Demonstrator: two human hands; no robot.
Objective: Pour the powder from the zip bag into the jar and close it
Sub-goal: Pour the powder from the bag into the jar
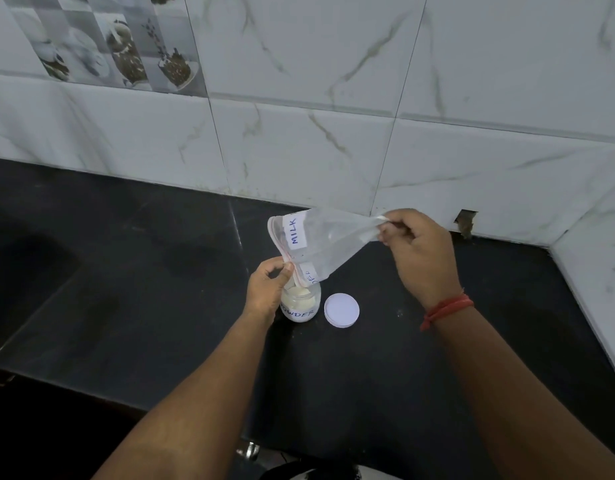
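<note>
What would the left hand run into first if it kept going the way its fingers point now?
The left hand pinches the zip bag at its mouth, fingers pointing up and right. Going on, it would likely press further into the bag itself; the jar sits just below. Depth is hard to judge.

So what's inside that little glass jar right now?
Pale cream powder fills the small clear glass jar nearly to its mouth, fed from the transparent zip bag. The left hand hides the jar's left side.
</note>
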